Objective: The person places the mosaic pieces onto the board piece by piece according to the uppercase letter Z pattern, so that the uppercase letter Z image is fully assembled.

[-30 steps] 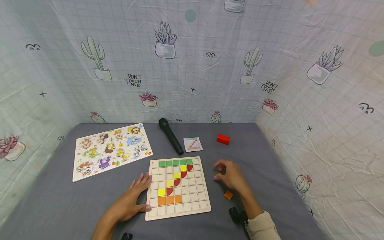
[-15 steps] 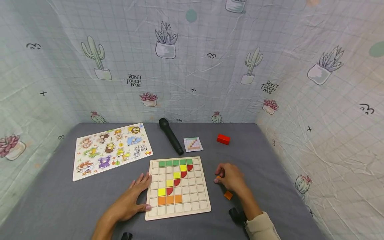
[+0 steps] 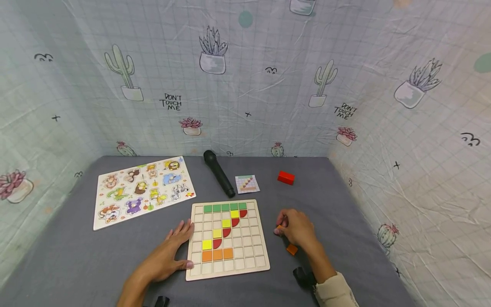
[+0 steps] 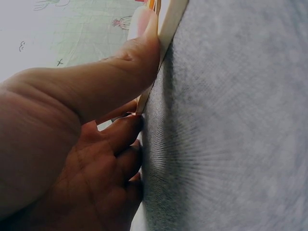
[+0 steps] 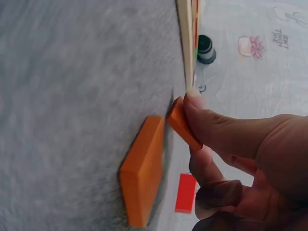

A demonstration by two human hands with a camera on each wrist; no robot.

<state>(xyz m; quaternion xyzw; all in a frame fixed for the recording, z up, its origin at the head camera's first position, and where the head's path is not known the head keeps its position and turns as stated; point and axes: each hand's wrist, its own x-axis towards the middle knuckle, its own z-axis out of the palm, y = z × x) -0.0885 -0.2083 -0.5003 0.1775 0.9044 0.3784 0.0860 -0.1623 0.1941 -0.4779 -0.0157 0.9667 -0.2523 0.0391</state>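
Note:
My left hand (image 3: 165, 256) lies with fingers spread along the left side of a wooden grid board (image 3: 249, 243), its thumb (image 4: 139, 33) on the board's edge. Green, yellow and orange squares (image 3: 217, 255) and red quarter-circle pieces (image 3: 226, 233) sit in the board's cells. To the right of the board, my right hand (image 3: 297, 228) pinches an orange square tile (image 5: 182, 124) between thumb and fingers, close over the cloth. A second orange tile (image 3: 292, 249) lies on the cloth just below that hand.
Behind the board are a black microphone (image 3: 219, 174), a small printed pattern card (image 3: 247, 184) and a red block (image 3: 286, 178). An animal picture board (image 3: 143, 192) lies at the back left. Printed fabric walls (image 3: 245, 85) surround the grey-covered table (image 3: 69, 264).
The right hand's thumb and fingers have come together on the orange tile, which lay between spread fingertips a second ago. The left hand stays in place on the board.

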